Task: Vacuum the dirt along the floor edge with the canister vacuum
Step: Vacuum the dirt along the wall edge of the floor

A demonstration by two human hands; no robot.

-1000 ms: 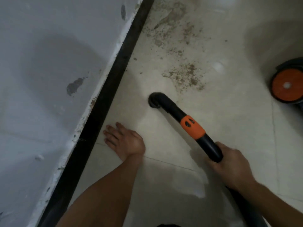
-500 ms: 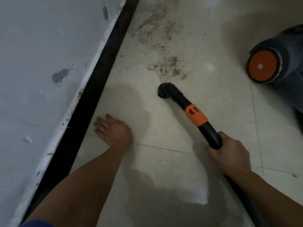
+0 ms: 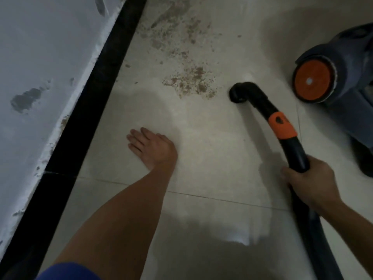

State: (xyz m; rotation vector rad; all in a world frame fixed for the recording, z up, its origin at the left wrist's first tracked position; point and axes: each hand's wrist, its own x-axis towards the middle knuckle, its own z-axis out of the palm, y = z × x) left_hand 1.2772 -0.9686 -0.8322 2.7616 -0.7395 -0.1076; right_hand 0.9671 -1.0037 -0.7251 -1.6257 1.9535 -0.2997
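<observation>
— First entry, the wall?
— Wall (image 3: 44, 47), left side: pale grey plaster, one dark chipped patch (image 3: 24, 100), rough white edge along its foot.
— Below it?
— Skirting (image 3: 94, 98): black strip, running diagonally between wall and floor.
— Floor?
— Floor (image 3: 201, 142): large pale beige tiles, slightly glossy, one thin grout line (image 3: 222, 199) crossing left to right.
— Light?
— Dim overall; soft shadows on the tiles, one small bright reflection (image 3: 240, 239) near the bottom.

The nozzle (image 3: 238, 93) now sits right of the nearest dirt patch (image 3: 191, 81) — no longer below and left of it — and closer to the orange wheel (image 3: 311, 80) of the canister vacuum (image 3: 351, 57), more of which shows. The left hand (image 3: 153, 150) rests farther from the black skirting (image 3: 96, 98) than before.
</observation>
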